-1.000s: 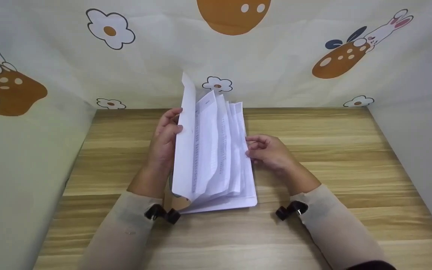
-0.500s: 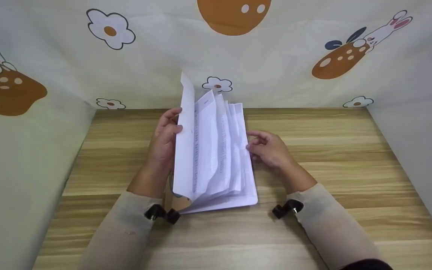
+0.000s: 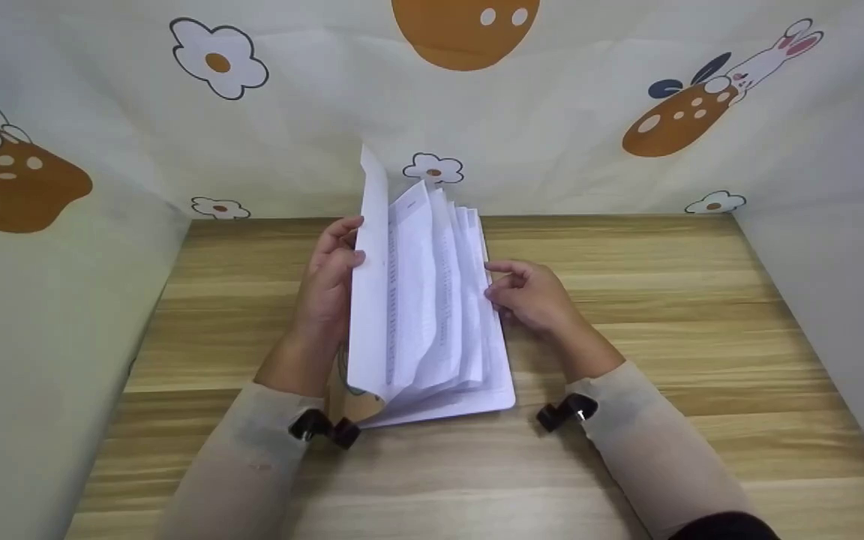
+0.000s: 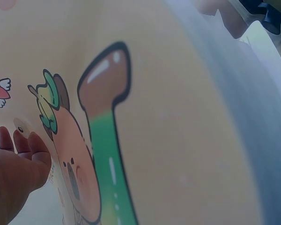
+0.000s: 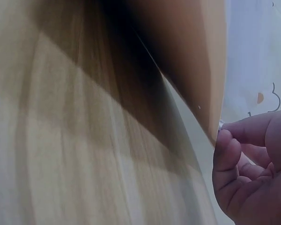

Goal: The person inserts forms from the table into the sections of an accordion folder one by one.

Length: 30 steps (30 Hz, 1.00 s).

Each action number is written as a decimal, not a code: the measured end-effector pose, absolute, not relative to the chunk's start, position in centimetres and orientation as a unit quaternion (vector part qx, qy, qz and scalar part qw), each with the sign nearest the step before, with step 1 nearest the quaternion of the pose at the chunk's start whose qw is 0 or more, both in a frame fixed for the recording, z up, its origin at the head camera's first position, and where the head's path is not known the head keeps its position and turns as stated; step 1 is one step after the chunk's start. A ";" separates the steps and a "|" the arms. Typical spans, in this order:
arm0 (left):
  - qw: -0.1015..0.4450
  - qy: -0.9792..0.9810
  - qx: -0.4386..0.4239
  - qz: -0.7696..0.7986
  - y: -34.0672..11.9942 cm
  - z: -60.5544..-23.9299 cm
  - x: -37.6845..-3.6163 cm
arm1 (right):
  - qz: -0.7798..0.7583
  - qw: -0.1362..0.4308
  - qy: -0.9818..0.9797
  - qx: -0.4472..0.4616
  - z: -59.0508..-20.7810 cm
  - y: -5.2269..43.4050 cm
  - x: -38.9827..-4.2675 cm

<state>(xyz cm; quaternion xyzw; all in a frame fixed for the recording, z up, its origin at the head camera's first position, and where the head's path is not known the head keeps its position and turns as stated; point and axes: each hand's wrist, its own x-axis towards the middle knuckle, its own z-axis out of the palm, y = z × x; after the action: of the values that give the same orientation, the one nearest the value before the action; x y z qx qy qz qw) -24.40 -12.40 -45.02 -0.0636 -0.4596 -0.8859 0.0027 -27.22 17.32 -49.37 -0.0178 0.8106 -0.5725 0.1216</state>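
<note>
A booklet (image 3: 432,300) of white printed pages is seen from the head camera standing fanned open on the wooden table (image 3: 664,315), near its middle. The left hand (image 3: 331,281) holds the upright front cover, fingers curled round its edge. The right hand (image 3: 529,296) pinches the edges of the right-hand pages with curled fingers. Only in the left wrist view is the cover's outer face (image 4: 131,131) shown: a cartoon animal in brown and green. The right wrist view shows the pages' edge (image 5: 210,126) at the fingertips (image 5: 225,150). The printed lines are too small to read.
</note>
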 end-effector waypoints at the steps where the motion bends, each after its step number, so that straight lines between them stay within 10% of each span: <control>1: 0.004 -0.460 -0.063 -0.886 -12.4 -45.0 -24.4 | -0.577 0.122 0.808 -0.014 -49.3 17.4 -27.2; 30: -0.011 -0.499 -0.066 -0.864 -9.6 -47.0 -24.8 | -0.668 0.087 0.738 0.034 -46.7 24.2 -27.3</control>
<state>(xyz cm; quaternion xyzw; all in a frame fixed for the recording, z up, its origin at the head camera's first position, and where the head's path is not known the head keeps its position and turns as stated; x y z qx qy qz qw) -24.83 -9.64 -46.97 -0.0659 -0.4989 -0.8641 -0.0113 -27.33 24.17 -46.71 0.0342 0.7383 -0.6680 0.0871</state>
